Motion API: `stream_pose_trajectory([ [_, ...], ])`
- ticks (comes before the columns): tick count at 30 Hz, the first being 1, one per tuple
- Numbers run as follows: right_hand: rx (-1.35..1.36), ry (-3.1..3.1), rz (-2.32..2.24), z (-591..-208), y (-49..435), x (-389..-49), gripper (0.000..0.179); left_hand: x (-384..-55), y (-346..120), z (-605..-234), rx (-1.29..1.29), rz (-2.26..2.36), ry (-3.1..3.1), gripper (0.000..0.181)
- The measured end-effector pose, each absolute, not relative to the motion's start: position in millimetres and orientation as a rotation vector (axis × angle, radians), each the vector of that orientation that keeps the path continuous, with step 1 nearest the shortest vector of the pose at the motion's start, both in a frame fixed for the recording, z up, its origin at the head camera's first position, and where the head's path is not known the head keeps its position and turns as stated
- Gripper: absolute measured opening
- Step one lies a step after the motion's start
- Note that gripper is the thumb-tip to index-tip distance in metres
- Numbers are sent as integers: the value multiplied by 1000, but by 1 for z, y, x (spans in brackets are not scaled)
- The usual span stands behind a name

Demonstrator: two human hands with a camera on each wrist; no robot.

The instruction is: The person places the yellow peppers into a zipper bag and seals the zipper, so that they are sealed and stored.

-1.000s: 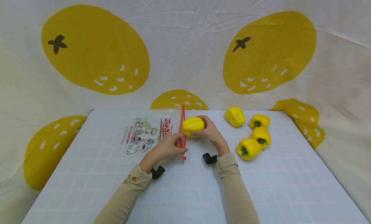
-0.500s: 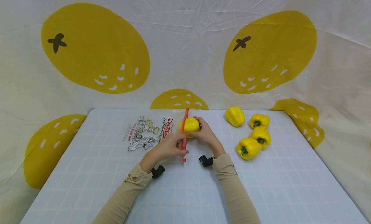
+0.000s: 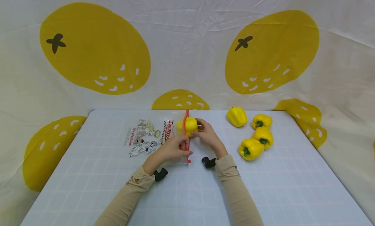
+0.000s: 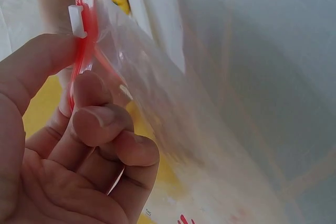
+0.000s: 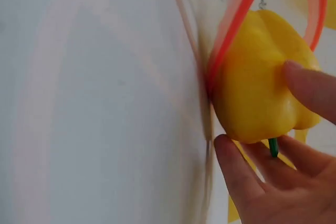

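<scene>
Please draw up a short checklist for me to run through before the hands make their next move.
1. Bag steadied: the left hand grips the clear bag at its mouth; ok.
2. Mouth open: the red zip strips part on either side of the yellow pepper; ok.
3. Pepper held: the right hand has its thumb on the pepper's side and fingers at the stem end; ok.
4. Pepper fully inside: its stem end is outside the strips; not ok.
5. Slider out of the way: it sits at the mouth's near end; ok.
6. Room for the four loose peppers too: cannot tell.
</scene>
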State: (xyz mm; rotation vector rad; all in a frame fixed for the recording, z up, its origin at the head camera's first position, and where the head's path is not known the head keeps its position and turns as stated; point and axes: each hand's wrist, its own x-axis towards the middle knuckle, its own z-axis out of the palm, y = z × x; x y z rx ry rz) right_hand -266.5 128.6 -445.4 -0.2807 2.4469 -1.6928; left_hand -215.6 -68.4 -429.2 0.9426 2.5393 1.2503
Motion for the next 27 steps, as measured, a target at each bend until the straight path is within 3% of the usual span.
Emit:
stream_pose_trajectory([
  [9, -118, 2573, -1759, -450, 126, -269, 51, -217, -68, -430, 973, 1228, 2530, 25],
  [18, -293, 2419, -1890, -447, 123, -267, 44, -219, -69, -431, 998, 1242, 2546, 24],
  [27, -267, 2186, -2001, -457, 127, -269, 42, -219, -70, -431, 957, 1212, 2542, 25],
])
